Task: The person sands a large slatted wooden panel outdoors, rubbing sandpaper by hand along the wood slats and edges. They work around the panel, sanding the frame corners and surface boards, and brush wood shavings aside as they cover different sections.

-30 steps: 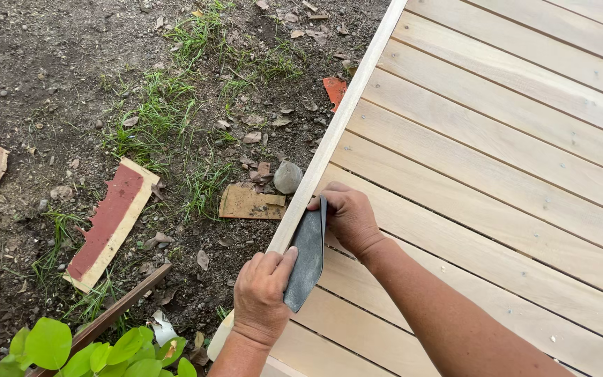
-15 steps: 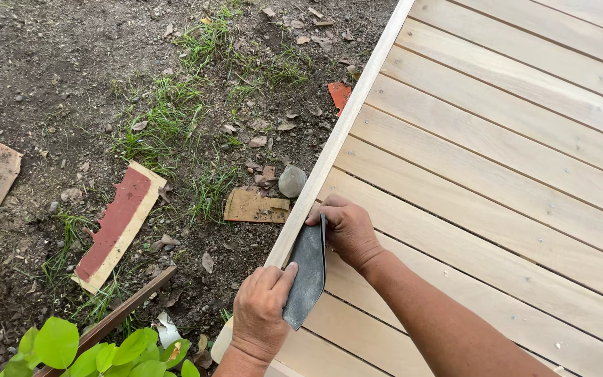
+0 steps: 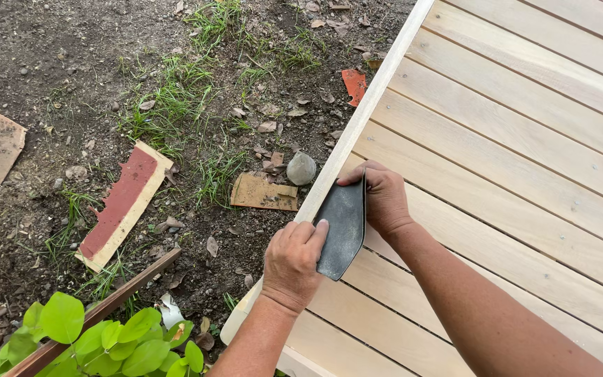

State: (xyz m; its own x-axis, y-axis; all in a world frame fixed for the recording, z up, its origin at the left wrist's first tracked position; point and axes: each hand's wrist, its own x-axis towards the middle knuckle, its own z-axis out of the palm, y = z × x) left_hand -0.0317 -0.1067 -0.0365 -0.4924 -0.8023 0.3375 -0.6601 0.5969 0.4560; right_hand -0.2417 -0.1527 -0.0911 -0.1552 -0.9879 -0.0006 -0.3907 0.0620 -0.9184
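I have a dark sheet of sandpaper (image 3: 341, 227) pressed along the edge of the pale wooden slatted panel (image 3: 525, 139), right at its outer rail (image 3: 357, 126). My left hand (image 3: 293, 262) clamps the sheet's lower end, thumb on top; my right hand (image 3: 384, 199) is closed over its upper end (fingers curled onto the rail). Just beside the rail, on the dirt, lie a grey stone (image 3: 301, 168) and a scrap of cardboard (image 3: 263, 193); a red-faced board piece (image 3: 123, 202) lies well apart.

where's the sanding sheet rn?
Head view, just below centre: the dark sanding sheet lies on the slatted wooden panel at its left edge rail, pinched between the left hand and right hand.
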